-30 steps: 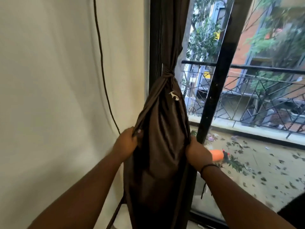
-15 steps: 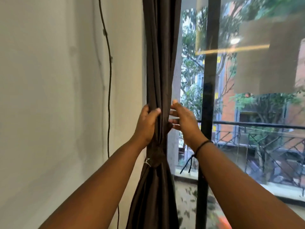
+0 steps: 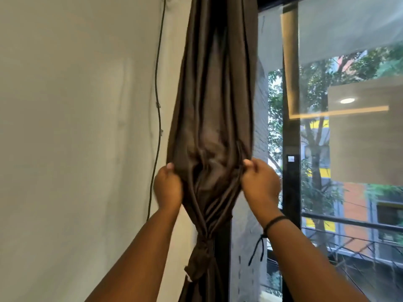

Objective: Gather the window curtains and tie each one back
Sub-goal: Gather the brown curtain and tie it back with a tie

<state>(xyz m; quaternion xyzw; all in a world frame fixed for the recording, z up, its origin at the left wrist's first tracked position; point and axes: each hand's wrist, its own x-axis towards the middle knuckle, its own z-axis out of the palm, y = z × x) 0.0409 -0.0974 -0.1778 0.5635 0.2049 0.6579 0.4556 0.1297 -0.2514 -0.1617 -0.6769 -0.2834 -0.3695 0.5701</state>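
Observation:
A dark brown curtain (image 3: 214,88) hangs beside the window and narrows to a tied knot (image 3: 201,250) low down. Above the knot the cloth is spread wide. My left hand (image 3: 168,188) grips the curtain's left edge. My right hand (image 3: 260,184) grips its right edge at the same height, with a black cord bracelet on that wrist. Both hands are above the knot and pull the cloth apart sideways.
A white wall (image 3: 76,149) fills the left side, with a thin black cable (image 3: 157,118) running down it close to the curtain. Right of the curtain stands a black window frame post (image 3: 291,162) and glass, with a balcony railing (image 3: 353,223) outside.
My hands went from the curtain's lower bulge up above the knot. From gripping a narrow bunch they have moved apart, spreading the cloth wide. The view has tilted upward.

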